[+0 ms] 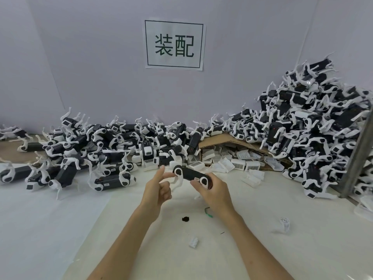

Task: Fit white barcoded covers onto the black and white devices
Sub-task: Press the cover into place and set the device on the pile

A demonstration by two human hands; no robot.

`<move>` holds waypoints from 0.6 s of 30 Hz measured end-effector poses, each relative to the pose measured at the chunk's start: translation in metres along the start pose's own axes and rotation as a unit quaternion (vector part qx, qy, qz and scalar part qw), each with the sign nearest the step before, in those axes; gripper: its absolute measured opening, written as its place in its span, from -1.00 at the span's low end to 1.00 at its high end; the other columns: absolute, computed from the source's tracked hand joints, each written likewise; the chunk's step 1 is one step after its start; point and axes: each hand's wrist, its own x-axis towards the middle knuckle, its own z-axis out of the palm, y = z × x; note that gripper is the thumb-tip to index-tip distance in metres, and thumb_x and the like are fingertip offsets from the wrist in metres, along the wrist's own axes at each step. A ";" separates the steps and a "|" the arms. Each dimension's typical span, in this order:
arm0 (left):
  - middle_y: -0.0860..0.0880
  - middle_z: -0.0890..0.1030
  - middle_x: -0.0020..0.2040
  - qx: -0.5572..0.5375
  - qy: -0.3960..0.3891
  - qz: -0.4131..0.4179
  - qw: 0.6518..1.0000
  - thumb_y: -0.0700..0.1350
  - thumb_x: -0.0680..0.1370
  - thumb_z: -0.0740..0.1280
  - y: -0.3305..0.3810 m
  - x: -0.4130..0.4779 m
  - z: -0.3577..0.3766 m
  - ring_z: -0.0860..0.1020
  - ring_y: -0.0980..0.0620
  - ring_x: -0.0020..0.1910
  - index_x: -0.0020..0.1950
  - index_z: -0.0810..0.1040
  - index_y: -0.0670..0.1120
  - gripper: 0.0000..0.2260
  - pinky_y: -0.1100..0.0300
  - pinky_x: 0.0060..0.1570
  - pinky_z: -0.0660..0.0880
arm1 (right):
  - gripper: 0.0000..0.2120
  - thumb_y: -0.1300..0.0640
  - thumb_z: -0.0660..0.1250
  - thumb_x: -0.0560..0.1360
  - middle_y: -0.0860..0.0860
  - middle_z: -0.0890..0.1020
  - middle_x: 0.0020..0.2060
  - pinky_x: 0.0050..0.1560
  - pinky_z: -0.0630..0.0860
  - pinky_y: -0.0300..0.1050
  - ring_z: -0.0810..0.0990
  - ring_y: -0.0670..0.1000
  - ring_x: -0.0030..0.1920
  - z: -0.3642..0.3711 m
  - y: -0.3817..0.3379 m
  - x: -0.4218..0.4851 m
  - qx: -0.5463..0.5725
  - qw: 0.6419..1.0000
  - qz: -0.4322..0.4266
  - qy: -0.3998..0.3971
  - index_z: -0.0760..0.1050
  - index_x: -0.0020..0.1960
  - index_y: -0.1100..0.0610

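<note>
A black and white device point(190, 175) with white legs is held lying sideways above the table's middle. My right hand point(214, 191) grips its right end, fingers curled round the body. My left hand point(159, 187) is at its left end, thumb and forefinger touching the white round joint, the other fingers loosely curled. White barcoded covers point(240, 163) lie loose behind it, spilling from a cardboard box point(226, 139). A single white cover point(193, 242) lies near me on the table.
Large heaps of black and white devices fill the back left point(90, 150) and pile high at the right point(312, 126). A small black part point(185, 219), a green wire point(207, 212) and a white leg piece point(284, 224) lie on the white table. A metal post point(357, 158) stands at right.
</note>
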 end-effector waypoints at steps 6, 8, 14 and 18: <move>-0.05 0.47 -0.39 0.102 -0.043 -0.010 0.994 -0.16 0.58 0.35 -0.002 -0.002 0.001 0.43 0.01 -0.47 -0.03 0.67 -0.19 -0.87 0.25 -0.40 0.44 | -0.70 -0.18 0.47 0.46 -0.11 0.57 -0.41 -0.38 0.39 -0.36 0.49 -0.19 -0.42 0.001 0.001 0.003 0.069 0.997 0.032 0.033 0.54 -0.19 0.04; -0.02 0.64 -0.23 0.175 -0.091 0.003 0.980 -0.12 0.61 0.36 -0.004 -0.005 0.005 0.58 0.03 -0.36 0.09 0.69 -0.09 -0.86 0.24 -0.30 0.51 | -0.71 -0.16 0.43 0.50 -0.12 0.59 -0.38 -0.34 0.40 -0.37 0.52 -0.19 -0.38 0.001 -0.002 0.003 0.100 0.992 0.069 0.016 0.54 -0.17 0.05; 0.13 0.72 -0.04 0.173 -0.042 0.082 0.981 0.04 0.57 0.41 -0.006 -0.007 0.013 0.64 0.01 0.07 0.13 0.60 0.04 -0.83 0.15 -0.05 0.52 | -0.74 -0.14 0.37 0.56 0.02 0.62 -0.25 -0.28 0.43 -0.24 0.56 -0.05 -0.30 0.010 -0.016 -0.005 0.177 0.964 0.077 -0.185 0.56 -0.03 0.06; -0.01 0.72 -0.11 0.020 0.038 0.051 0.998 0.04 0.62 0.35 0.004 -0.005 0.008 0.66 0.07 -0.11 0.10 0.63 -0.09 -0.77 0.20 -0.11 0.53 | -0.67 -0.16 0.19 0.63 0.04 0.70 -0.26 -0.32 0.36 -0.24 0.54 -0.05 -0.33 0.012 -0.021 -0.006 0.173 0.951 0.092 -0.238 0.64 -0.02 0.01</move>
